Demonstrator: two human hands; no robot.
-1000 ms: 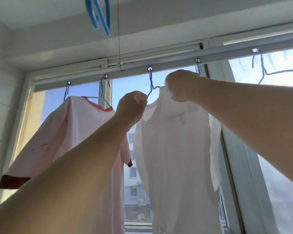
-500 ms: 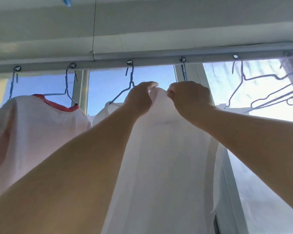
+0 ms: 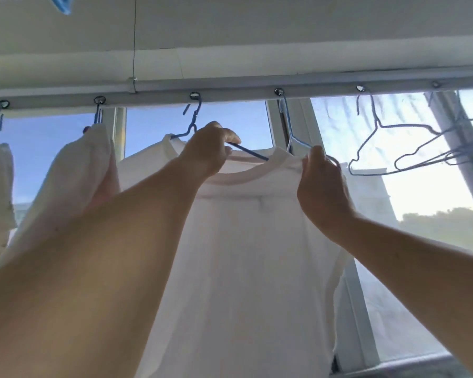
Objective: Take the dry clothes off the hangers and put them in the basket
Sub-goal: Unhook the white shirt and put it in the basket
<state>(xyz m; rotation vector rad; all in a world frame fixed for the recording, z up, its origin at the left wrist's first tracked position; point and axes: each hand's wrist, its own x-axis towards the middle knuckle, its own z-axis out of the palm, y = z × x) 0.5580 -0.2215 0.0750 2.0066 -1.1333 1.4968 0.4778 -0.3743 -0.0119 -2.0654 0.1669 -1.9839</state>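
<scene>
Shifting rightward along the rail (image 3: pixel 257 87), your left hand (image 3: pixel 206 151) gripped the white shirt (image 3: pixel 246 241) at its collar and your right hand (image 3: pixel 322 186) pinched the opposite shoulder; it hung mid-window, partly freed from its blue hanger (image 3: pixel 247 152), basket unseen.

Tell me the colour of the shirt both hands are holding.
White shirt, plain, no visible pattern; seen in the head view.

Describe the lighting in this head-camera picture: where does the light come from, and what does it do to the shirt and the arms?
Head view: daylight comes through the window behind the rail, so the white shirt glows, the left hand and right hand look dim, the empty hangers show as dark outlines; right pane washed out.
</scene>
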